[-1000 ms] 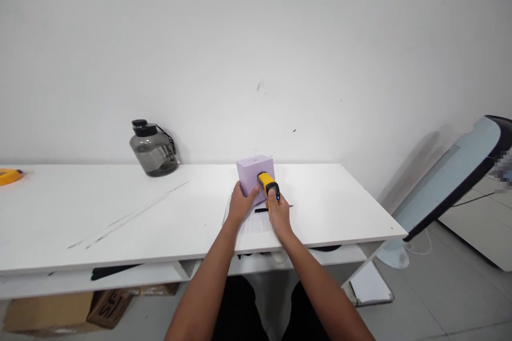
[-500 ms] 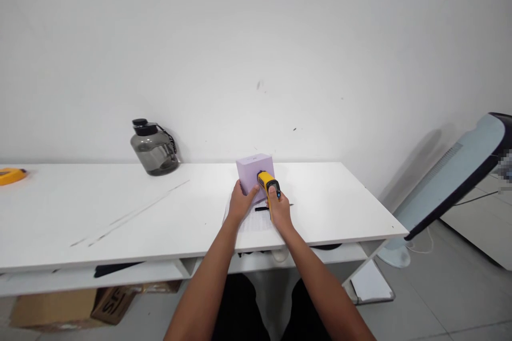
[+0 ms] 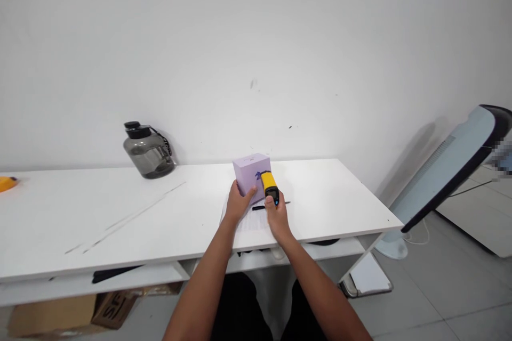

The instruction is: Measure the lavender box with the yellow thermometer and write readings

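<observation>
We sit at a long white desk (image 3: 328, 197), a grey bottle (image 3: 149, 154) at its back edge, left of our hands. Above a sheet of paper (image 3: 250, 221), our left hand (image 3: 239, 203) has thumb and fingers clamped on a purple box (image 3: 245, 175). Our right hand's (image 3: 279, 219) fingers wrap a yellow tool (image 3: 269, 182), its nose toward the box; whether they touch, we cannot tell. Beneath lies a black pen (image 3: 258, 208).

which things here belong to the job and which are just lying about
In the job:
lilac box, in the left hand
yellow-and-black pistol-grip device, in the right hand
probably the pen and paper sheet by the hands

Seemingly just lying about:
translucent water bottle
orange object, cut off at left
cardboard boxes, low at left
pale-blue unit, far right
</observation>
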{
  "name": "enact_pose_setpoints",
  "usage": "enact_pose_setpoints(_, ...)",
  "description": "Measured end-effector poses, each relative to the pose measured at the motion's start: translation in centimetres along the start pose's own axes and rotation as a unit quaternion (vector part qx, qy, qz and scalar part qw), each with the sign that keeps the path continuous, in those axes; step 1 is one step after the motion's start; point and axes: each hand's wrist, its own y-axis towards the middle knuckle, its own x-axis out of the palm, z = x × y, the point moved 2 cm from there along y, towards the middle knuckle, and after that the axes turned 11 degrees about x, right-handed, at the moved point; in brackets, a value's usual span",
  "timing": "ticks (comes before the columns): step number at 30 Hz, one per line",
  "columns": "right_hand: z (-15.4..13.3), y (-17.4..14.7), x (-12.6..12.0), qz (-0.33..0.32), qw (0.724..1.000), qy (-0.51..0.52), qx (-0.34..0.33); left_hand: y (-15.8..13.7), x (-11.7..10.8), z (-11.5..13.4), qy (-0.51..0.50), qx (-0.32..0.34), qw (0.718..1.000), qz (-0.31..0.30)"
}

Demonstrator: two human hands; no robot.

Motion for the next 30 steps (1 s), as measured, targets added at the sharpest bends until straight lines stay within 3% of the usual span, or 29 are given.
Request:
enact_pose_setpoints(8, -0.33, -0.78, -0.2, -0.021, 0.997, -0.071, 0.007, -0.1, 0.02, 0.02, 0.009, 0.008, 1.0, -0.008)
enact_pose_setpoints(30, -0.31, -0.72, -0.5, -0.02, 0.997, -0.078, 0.002, -0.09, 0.0, -0.04, 0.021, 0.0, 1.0, -0.005)
